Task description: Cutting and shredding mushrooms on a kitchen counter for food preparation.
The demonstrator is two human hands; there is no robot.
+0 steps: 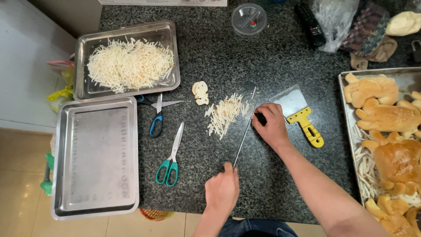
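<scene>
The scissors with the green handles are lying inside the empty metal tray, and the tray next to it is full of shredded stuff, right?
Not quite. The head view shows the green-handled scissors lying on the dark counter, just right of the empty metal tray, not inside it. The rest is right: the neighbouring tray holds a heap of pale shreds.

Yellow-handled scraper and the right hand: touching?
Apart. The head view shows bare dark counter between the right hand, which presses on the knife blade, and the yellow-handled scraper beside it.
</scene>
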